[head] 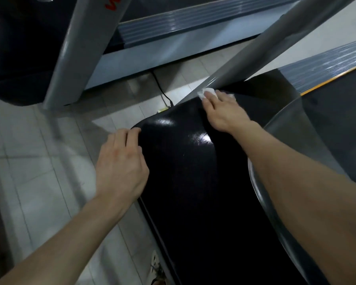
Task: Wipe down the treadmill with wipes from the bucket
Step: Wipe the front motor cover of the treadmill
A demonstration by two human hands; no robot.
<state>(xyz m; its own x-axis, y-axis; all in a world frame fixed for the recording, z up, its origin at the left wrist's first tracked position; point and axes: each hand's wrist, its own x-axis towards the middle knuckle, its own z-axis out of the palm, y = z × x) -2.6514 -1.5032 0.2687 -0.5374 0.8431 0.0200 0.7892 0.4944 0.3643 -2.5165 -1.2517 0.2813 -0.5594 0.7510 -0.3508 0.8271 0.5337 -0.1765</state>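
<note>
The treadmill's glossy black motor cover [183, 171] fills the middle of the head view, with a grey upright post [275, 44] rising from its far end. My right hand [222, 110] presses a white wipe [207, 93] flat against the cover at the foot of that post; only the wipe's front edge shows past my fingers. My left hand [121, 161] rests on the cover's left edge, with its fingers curled over the rim. The wipe bucket is out of view.
A second treadmill with a grey post [78, 50] and a ribbed side rail [173, 23] stands to the left and behind. A black cable [160, 87] runs across the pale tiled floor [39, 161]. The belt and ribbed rail [327, 64] lie at right.
</note>
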